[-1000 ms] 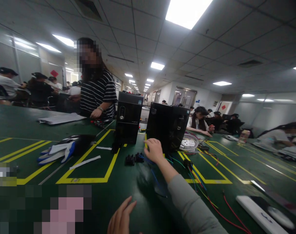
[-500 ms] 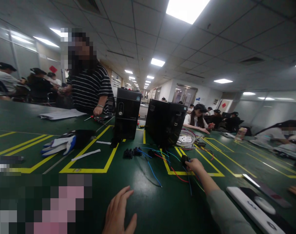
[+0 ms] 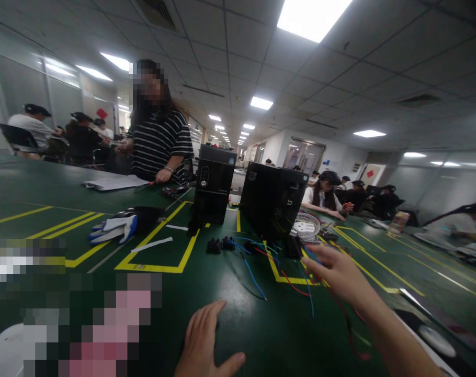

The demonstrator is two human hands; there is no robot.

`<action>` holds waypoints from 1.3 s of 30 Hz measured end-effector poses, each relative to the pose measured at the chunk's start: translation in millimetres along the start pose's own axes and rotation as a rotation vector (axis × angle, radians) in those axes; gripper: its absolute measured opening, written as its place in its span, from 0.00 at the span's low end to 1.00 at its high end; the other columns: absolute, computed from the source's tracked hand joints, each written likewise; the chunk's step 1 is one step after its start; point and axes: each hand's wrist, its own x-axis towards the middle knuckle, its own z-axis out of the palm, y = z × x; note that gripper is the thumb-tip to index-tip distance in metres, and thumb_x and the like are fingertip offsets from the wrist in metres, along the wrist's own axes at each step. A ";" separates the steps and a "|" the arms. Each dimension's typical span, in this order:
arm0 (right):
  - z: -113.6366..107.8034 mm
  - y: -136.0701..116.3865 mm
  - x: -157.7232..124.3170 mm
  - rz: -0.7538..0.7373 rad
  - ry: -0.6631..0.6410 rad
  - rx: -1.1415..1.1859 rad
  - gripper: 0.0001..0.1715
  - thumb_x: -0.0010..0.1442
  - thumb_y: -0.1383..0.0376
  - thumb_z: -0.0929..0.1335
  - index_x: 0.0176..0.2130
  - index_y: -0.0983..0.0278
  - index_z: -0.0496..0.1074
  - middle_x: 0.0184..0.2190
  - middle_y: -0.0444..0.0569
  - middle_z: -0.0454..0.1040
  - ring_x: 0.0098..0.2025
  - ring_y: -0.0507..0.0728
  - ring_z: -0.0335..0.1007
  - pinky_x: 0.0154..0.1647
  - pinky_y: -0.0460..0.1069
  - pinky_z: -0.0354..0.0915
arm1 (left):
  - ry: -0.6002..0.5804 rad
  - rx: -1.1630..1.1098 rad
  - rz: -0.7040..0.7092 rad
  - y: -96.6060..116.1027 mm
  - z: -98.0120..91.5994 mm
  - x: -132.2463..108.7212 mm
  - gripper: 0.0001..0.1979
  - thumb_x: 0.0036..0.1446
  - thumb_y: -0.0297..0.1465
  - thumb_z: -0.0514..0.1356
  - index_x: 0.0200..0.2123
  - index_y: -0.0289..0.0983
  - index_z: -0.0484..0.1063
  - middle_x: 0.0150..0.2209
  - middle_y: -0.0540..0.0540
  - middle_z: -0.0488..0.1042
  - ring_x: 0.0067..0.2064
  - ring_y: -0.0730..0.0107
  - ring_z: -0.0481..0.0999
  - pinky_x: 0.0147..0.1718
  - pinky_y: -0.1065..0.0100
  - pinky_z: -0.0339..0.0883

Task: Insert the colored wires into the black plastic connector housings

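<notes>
My left hand (image 3: 206, 343) lies flat on the green table (image 3: 45, 193) at the bottom centre, fingers stretched out, holding nothing. My right hand (image 3: 334, 269) is raised over the table to the right, its fingertips closed on a small black connector (image 3: 293, 246). Red and blue wires (image 3: 301, 288) trail from the connector and lie loose under the hand. Further left, several more black connectors (image 3: 220, 244) sit on the table. Two black box-shaped units (image 3: 213, 183) (image 3: 273, 201) stand upright just beyond the wires.
A person in a striped shirt (image 3: 159, 144) stands at the far side, by some papers (image 3: 112, 182). A white and blue glove (image 3: 114, 228) lies at left, a small white fan (image 3: 305, 228) beside the right box. Yellow tape (image 3: 159, 267) marks the table. Other people sit around.
My right hand drew back from between the boxes to the black connector, then rose toward me with it. My left hand stayed flat. The view shifted slightly.
</notes>
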 end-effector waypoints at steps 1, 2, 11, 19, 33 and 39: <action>11.5 -10.2 -15.6 -0.037 -0.153 0.148 0.28 0.55 0.54 0.68 0.51 0.65 0.68 0.27 0.46 0.77 0.25 0.55 0.74 0.28 0.48 0.68 | -0.006 -0.010 0.000 0.6 -0.1 -0.8 0.38 0.41 0.32 0.67 0.57 0.39 0.58 0.54 0.39 0.67 0.55 0.48 0.66 0.52 0.50 0.63; 25.6 -18.5 -30.7 -0.047 -0.297 0.286 0.29 0.55 0.54 0.68 0.52 0.66 0.66 0.25 0.45 0.76 0.23 0.54 0.73 0.26 0.48 0.67 | -0.006 -0.024 0.006 1.1 0.1 -1.8 0.42 0.40 0.34 0.68 0.59 0.40 0.56 0.56 0.39 0.66 0.56 0.46 0.65 0.52 0.49 0.61; 150.8 -16.7 -91.6 0.174 -0.682 0.793 0.35 0.41 0.48 0.74 0.42 0.65 0.64 0.20 0.36 0.67 0.17 0.49 0.64 0.18 0.44 0.61 | 0.012 -0.128 -0.064 1.9 -0.6 -3.9 0.49 0.45 0.34 0.65 0.65 0.38 0.40 0.61 0.34 0.58 0.58 0.47 0.63 0.53 0.49 0.61; 158.7 -0.5 -94.0 0.154 -0.732 0.689 0.33 0.46 0.43 0.70 0.42 0.64 0.67 0.23 0.38 0.65 0.18 0.46 0.60 0.14 0.40 0.52 | -0.143 -0.034 -0.030 1.8 -12.6 1.6 0.29 0.45 0.25 0.60 0.53 0.41 0.65 0.51 0.43 0.72 0.53 0.52 0.69 0.53 0.51 0.61; 160.9 5.9 -97.1 0.101 -0.597 0.657 0.35 0.45 0.41 0.70 0.39 0.66 0.72 0.17 0.38 0.61 0.19 0.48 0.52 0.19 0.44 0.49 | -0.257 -0.091 -0.123 26.7 -28.0 11.7 0.19 0.47 0.26 0.59 0.45 0.42 0.68 0.44 0.46 0.73 0.48 0.55 0.70 0.53 0.50 0.57; 166.0 4.6 -104.5 0.049 -0.548 0.632 0.35 0.48 0.42 0.68 0.41 0.69 0.76 0.19 0.40 0.59 0.22 0.50 0.52 0.23 0.46 0.52 | -0.296 -0.101 -0.147 30.7 -34.5 12.9 0.17 0.47 0.27 0.59 0.43 0.42 0.68 0.44 0.47 0.73 0.48 0.56 0.70 0.54 0.51 0.56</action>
